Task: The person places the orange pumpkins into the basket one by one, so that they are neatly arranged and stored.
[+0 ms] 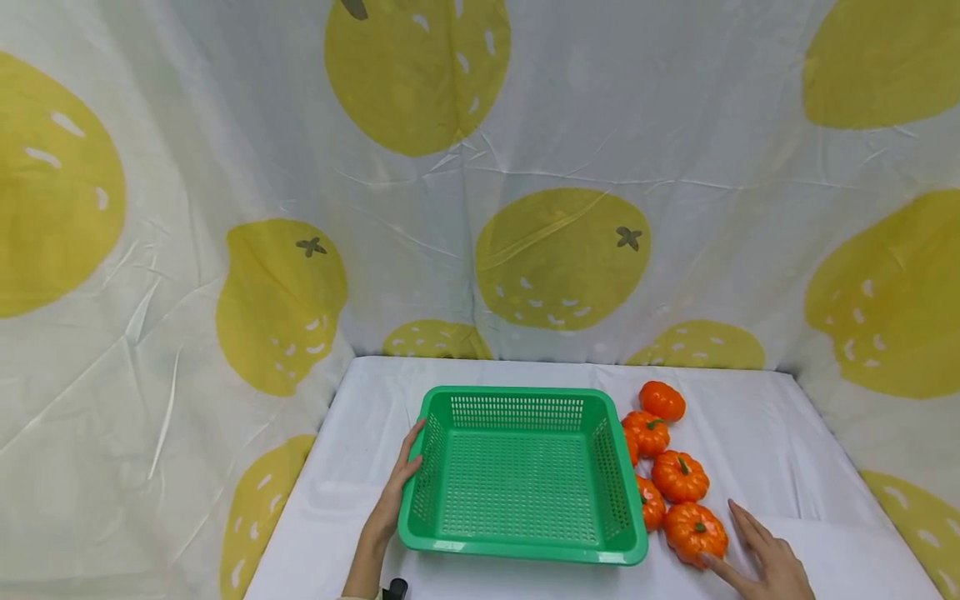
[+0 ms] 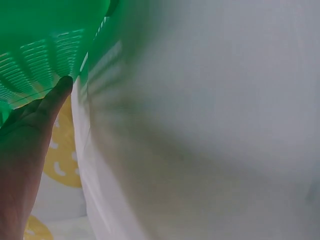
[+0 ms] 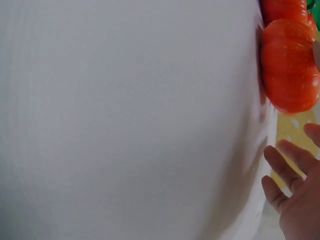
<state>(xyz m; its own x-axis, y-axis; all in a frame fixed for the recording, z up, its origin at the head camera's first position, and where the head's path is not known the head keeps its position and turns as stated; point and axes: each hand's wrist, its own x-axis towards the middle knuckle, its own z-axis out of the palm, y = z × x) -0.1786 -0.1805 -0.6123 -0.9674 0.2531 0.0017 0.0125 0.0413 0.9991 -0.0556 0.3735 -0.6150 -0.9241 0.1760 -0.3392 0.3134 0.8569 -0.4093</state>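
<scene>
1. A white cloth-covered table (image 1: 750, 433) stands before a pale curtain (image 1: 225, 167) printed with large yellow fruit.
2. A green slotted basket (image 1: 522, 546) sits on the table, with nothing in it.
3. The left hand (image 1: 396, 492) rests flat against the basket's left wall, fingers straight, gripping nothing.
4. Small orange pumpkins line the basket's right side, some touching it.
5. The nearest pumpkin (image 1: 694, 533) lies by the basket's front right corner.
6. The right hand (image 1: 765, 558), fingers spread and relaxed, reaches this pumpkin, thumb touching its base, holding nothing.
</scene>
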